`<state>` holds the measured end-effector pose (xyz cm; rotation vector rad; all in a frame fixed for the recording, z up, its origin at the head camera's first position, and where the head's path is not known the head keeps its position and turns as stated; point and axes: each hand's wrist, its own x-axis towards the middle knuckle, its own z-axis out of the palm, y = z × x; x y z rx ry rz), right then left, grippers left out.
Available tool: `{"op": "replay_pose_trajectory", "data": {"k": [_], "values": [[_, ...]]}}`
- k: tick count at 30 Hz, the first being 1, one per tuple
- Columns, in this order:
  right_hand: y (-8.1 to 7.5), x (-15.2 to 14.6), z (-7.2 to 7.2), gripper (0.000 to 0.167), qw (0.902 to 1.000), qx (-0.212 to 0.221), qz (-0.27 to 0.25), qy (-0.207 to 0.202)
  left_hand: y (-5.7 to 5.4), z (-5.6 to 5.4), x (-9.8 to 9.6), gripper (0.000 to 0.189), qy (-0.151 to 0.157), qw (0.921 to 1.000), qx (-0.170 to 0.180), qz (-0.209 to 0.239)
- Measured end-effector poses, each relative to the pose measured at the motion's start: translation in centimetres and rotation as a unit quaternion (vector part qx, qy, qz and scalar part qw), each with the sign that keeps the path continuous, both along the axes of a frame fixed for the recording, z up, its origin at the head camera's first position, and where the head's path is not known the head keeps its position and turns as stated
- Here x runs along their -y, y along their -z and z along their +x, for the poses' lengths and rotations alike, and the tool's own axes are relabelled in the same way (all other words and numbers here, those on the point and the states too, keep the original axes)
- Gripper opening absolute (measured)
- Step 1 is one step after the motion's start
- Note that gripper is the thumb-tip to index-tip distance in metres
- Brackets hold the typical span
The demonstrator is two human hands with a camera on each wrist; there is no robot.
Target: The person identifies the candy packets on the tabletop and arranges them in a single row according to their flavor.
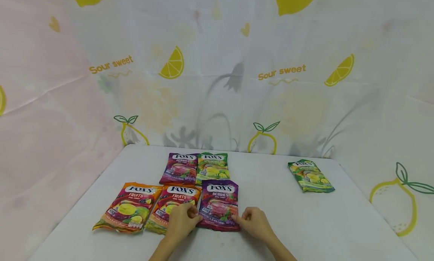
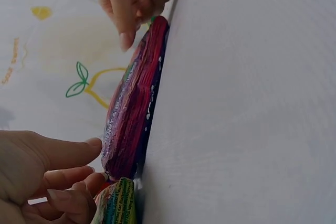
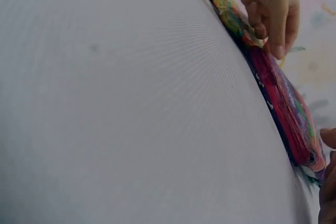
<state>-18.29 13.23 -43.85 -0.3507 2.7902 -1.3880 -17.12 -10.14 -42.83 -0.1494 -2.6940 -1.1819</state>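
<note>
A purple bag of Fox's Berries candy (image 1: 219, 202) lies flat at the front middle of the table. At its lower left edge my left hand (image 1: 183, 220) holds it, thumb on the bag's side and fingers curled, partly covering the Fruits bag beside it. My right hand (image 1: 255, 222) grips the opposite lower edge with thumb and curled fingers. Seen low in the left wrist view, the purple bag (image 2: 137, 98) spans between the two hands, its crimped bottom end facing the camera. An orange Fox's Fruits bag (image 1: 176, 200) sits close against its left side.
Another Fruits bag (image 1: 130, 208) lies further left. Behind stand in a row a second Berries bag (image 1: 179, 170) and a green Fox's Spring bag (image 1: 213, 168). One more green bag (image 1: 311, 177) lies apart at the right. A lemon-printed cloth (image 1: 217, 103) encloses the white table (image 1: 305, 231).
</note>
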Motion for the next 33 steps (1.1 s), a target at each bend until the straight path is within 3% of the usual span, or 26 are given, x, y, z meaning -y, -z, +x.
{"op": "replay_pose_trajectory", "data": {"k": [9,20,33], "values": [[-0.4,0.8,-0.5,0.023,0.9938,-0.038,-0.100,-0.030,-0.8,-0.1,0.6,0.020,0.024,0.9995,0.005,0.018],[-1.4,2.2,-1.8,0.012,0.9872,-0.075,-0.100,-0.099,-1.7,-0.7,1.9,0.020,0.012,0.9989,-0.040,0.020],[-2.7,3.8,-2.3,0.010,0.9859,-0.090,-0.096,-0.103,-1.8,-0.9,3.0,0.016,0.005,0.9983,-0.045,0.036]]}}
